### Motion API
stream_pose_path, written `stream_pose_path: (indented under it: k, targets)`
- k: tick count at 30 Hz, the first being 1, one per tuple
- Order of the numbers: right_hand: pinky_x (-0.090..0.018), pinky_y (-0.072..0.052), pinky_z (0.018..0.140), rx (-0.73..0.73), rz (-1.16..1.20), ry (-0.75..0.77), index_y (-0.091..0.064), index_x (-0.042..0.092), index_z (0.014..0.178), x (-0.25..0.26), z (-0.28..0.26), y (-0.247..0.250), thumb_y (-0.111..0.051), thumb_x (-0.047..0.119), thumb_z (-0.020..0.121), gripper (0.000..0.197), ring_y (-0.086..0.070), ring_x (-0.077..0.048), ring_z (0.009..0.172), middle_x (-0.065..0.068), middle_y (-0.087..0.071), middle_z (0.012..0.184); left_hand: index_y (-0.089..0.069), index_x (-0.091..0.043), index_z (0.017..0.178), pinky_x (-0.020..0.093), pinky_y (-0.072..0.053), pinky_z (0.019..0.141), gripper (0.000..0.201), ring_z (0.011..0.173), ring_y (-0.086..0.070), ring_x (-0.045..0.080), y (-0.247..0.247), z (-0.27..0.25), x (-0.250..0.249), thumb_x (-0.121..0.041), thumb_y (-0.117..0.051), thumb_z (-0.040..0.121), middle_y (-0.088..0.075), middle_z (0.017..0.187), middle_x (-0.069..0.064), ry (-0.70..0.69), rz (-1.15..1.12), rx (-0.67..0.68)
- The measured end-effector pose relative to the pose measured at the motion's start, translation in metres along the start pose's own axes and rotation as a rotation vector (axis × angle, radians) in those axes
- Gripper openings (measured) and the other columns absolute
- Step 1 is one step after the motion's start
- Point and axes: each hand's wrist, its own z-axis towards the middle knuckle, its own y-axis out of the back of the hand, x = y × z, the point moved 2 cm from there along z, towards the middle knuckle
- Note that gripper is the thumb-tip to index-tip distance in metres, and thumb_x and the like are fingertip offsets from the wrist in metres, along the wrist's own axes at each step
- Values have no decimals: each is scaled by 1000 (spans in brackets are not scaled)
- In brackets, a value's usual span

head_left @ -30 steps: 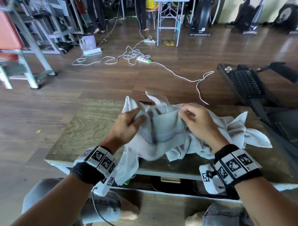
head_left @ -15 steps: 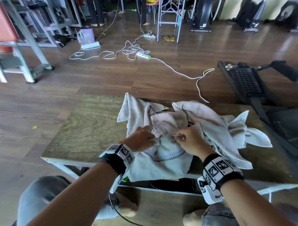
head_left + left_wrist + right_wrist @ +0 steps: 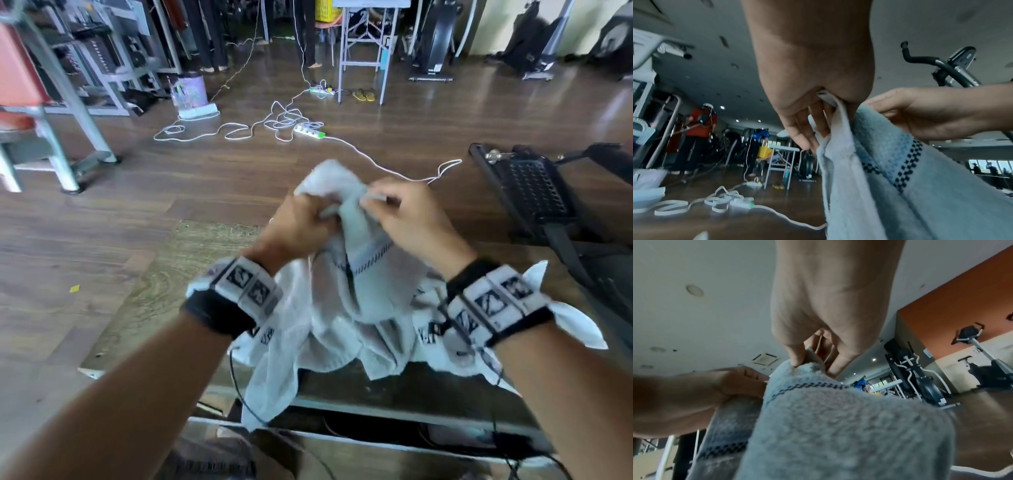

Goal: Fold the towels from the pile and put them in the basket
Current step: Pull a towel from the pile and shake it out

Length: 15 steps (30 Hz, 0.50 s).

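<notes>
Below my fingers lies the tabletop (image 3: 154, 284), a worn wooden surface whose near edge runs under my wrists. On it, under and just right of my right hand (image 3: 416, 222), sits the pile (image 3: 568, 325) of pale towels, rumpled, one corner sticking out past my right wristband.

I hold one towel (image 3: 346, 298) up off the pile with both hands. It is light grey with a dark checked stripe across it, and it hangs down from my fingers in loose folds, its lower part draped over the tabletop's near edge. Its top is bunched between my two hands, which are close together, almost touching.

My left hand (image 3: 298, 229) is clenched on the towel's upper edge; in the left wrist view the fingers (image 3: 807, 129) curl around a thin hem that runs up into the palm. My right hand pinches the neighbouring part of the same edge; in the right wrist view the thumb and fingers (image 3: 795, 356) press together on the fluffy rim just above the stripe.

Beyond my fingers a white cable (image 3: 239, 132) lies in loops on the wooden floor. I cannot see a basket near the tabletop.
</notes>
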Motion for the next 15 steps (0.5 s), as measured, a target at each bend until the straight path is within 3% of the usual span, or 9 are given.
stream_pose_path:
  k: [3, 6, 7, 10, 12, 15]
  targets:
    - [-24, -42, 72, -57, -142, 56, -76, 11, 86, 4, 65, 21, -63, 19, 90, 16, -59, -10, 82, 1, -70, 85, -60, -20, 66, 26, -38, 64, 18, 68, -55, 18, 42, 55, -1, -20, -56, 84, -60, 71, 16, 20, 109, -65]
    - [-26, -41, 73, -137, -330, -35, -73, 21, 81, -19, 114, 48, -61, 24, 90, 16, -63, -22, 85, -5, -72, 89, -65, -18, 78, 32, -49, 72, 22, 81, -64, 28, 83, 91, 22, -35, -52, 83, -66, 82, 12, 188, 213, -190]
    - [-26, -41, 73, -184, -357, -93, -71, 24, 79, -25, 121, 57, -59, 26, 90, 17, -65, -25, 86, -6, -72, 90, -70, -15, 86, 32, -50, 74, 28, 84, -65, 29, 95, 97, 29, -37, -53, 84, -67, 84, 13, 226, 246, -239]
    - [-25, -40, 64, -261, -349, -134, -75, 12, 80, -32, 124, 76, -60, 23, 93, 23, -66, -25, 79, -5, -74, 84, -76, -11, 98, 32, -52, 80, 27, 89, -66, 28, 120, 108, 46, -32, -60, 92, -70, 90, 15, 264, 317, -318]
    - [-22, -37, 65, -228, -343, -122, -77, 9, 87, -30, 121, 77, -64, 24, 96, 22, -63, -17, 78, -1, -70, 83, -77, -16, 101, 36, -55, 83, 22, 89, -67, 27, 125, 108, 51, -30, -63, 91, -72, 93, 13, 274, 339, -320]
    - [-20, -39, 73, -222, -365, -146, -80, 18, 91, -38, 115, 68, -65, 29, 96, 19, -65, -12, 81, 4, -73, 86, -76, -26, 98, 34, -56, 81, 15, 84, -69, 24, 118, 108, 63, -31, -65, 90, -73, 92, 7, 333, 297, -311]
